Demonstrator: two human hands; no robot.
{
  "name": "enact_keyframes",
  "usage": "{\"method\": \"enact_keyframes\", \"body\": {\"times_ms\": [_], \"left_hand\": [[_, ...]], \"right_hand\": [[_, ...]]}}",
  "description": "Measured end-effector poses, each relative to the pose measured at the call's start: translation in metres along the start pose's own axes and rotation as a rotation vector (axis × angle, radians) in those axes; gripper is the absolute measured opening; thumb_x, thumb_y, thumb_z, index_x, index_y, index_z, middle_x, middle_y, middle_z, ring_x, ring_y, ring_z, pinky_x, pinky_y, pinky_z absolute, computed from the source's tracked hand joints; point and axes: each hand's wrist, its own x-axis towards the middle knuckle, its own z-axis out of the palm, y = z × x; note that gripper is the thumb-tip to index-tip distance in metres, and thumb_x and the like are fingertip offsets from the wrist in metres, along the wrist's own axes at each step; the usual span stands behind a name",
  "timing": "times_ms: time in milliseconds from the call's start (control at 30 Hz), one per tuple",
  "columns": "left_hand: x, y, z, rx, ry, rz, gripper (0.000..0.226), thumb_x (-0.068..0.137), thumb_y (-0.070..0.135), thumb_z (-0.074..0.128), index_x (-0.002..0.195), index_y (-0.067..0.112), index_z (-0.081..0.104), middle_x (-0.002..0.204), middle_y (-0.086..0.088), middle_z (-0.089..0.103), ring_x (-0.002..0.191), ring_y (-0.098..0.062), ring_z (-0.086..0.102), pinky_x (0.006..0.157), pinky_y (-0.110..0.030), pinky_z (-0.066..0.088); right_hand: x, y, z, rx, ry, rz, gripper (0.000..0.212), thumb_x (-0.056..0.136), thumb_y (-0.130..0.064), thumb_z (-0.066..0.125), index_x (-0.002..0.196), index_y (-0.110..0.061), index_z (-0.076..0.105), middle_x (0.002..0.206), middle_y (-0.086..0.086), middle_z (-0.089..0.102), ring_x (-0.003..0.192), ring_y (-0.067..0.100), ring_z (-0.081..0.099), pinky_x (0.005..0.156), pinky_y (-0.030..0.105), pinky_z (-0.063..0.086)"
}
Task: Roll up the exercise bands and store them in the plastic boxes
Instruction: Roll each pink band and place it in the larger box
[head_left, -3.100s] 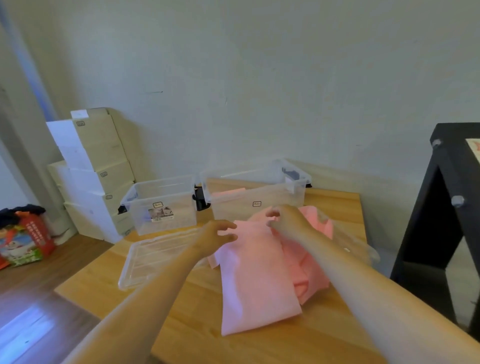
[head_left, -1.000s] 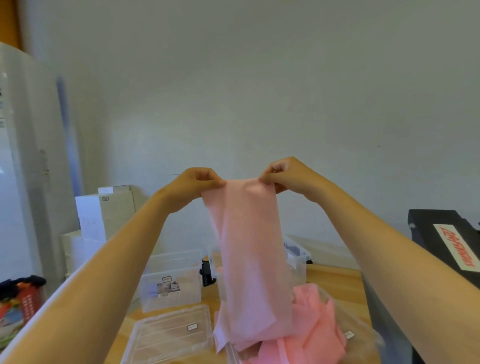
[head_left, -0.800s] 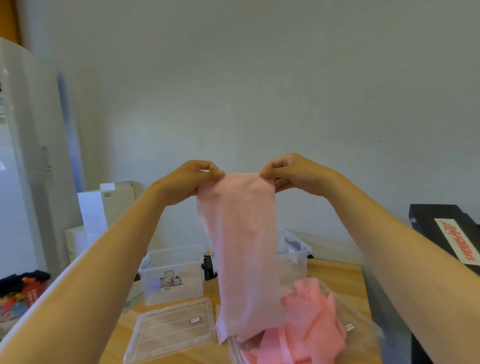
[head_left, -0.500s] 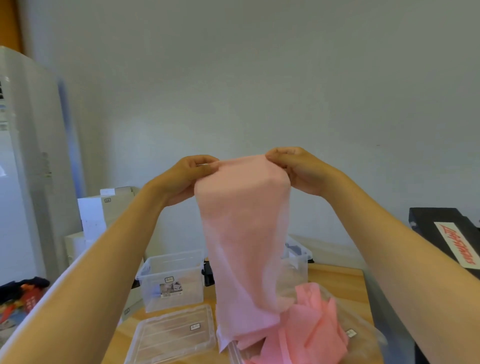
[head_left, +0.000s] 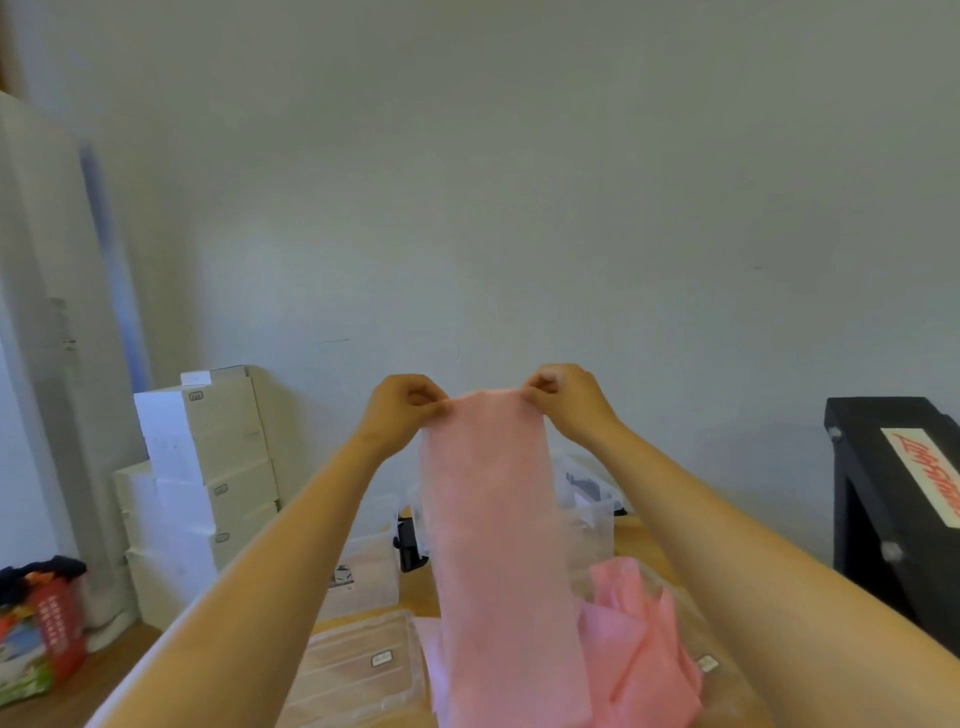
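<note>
Both the left hand (head_left: 402, 410) and right hand (head_left: 563, 397) pinch the pink band (head_left: 493, 519) by its top corners, hanging toward 6 o'clock, straightened for rolling, which I judge comes next.

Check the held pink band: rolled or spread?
Spread: the pink band hangs flat, left hand and right hand pinching its top corners.
</note>
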Motion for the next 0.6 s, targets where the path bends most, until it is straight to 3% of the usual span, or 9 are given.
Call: {"method": "enact_keyframes", "body": {"times_ms": [167, 267, 367, 467, 600], "left_hand": [[-0.053, -0.034, 0.015, -0.090, -0.338, -0.125, 0.011, 0.084, 0.004, 0.073, 0.075, 0.010, 0.070, 0.069, 0.002, 0.071, 0.067, -0.007, 0.068, 0.069, -0.020, 0.053], [-0.097, -0.063, 0.035, -0.055, -0.531, -0.240, 0.010, 0.082, 0.005, 0.074, 0.075, 0.013, 0.073, 0.066, 0.007, 0.070, 0.065, -0.002, 0.064, 0.068, -0.018, 0.051], [-0.123, -0.081, 0.049, -0.123, -0.625, -0.357, 0.008, 0.085, 0.014, 0.074, 0.078, 0.010, 0.074, 0.072, -0.002, 0.070, 0.069, -0.012, 0.065, 0.070, -0.026, 0.055], [-0.130, -0.092, 0.055, -0.131, -0.544, -0.404, 0.018, 0.089, 0.017, 0.070, 0.089, 0.000, 0.072, 0.072, -0.003, 0.070, 0.065, -0.014, 0.066, 0.066, -0.023, 0.054], [-0.138, -0.117, 0.076, -0.038, -0.476, -0.409, 0.017, 0.093, 0.008, 0.062, 0.081, 0.016, 0.071, 0.086, 0.003, 0.069, 0.077, -0.011, 0.065, 0.068, -0.018, 0.050]], "right_hand": [[-0.039, 0.035, 0.012, 0.213, -0.442, 0.143, 0.007, 0.089, -0.004, 0.062, 0.089, -0.001, 0.069, 0.076, 0.006, 0.067, 0.070, 0.012, 0.066, 0.072, 0.023, 0.057], [-0.077, 0.064, 0.026, 0.185, -0.744, 0.332, 0.011, 0.088, -0.002, 0.063, 0.081, -0.008, 0.069, 0.075, 0.005, 0.068, 0.064, 0.009, 0.066, 0.073, 0.025, 0.057], [-0.104, 0.077, 0.033, 0.147, -0.952, 0.479, 0.009, 0.090, -0.015, 0.062, 0.088, -0.008, 0.069, 0.085, 0.013, 0.070, 0.068, 0.016, 0.069, 0.081, 0.030, 0.056], [-0.113, 0.087, 0.044, 0.174, -0.824, 0.512, 0.015, 0.090, -0.020, 0.063, 0.086, -0.005, 0.067, 0.077, 0.013, 0.071, 0.063, 0.021, 0.070, 0.072, 0.028, 0.056], [-0.117, 0.104, 0.071, 0.020, -0.590, 0.430, 0.009, 0.086, -0.008, 0.064, 0.077, -0.006, 0.067, 0.079, 0.011, 0.068, 0.067, 0.015, 0.064, 0.059, 0.018, 0.046]]}}
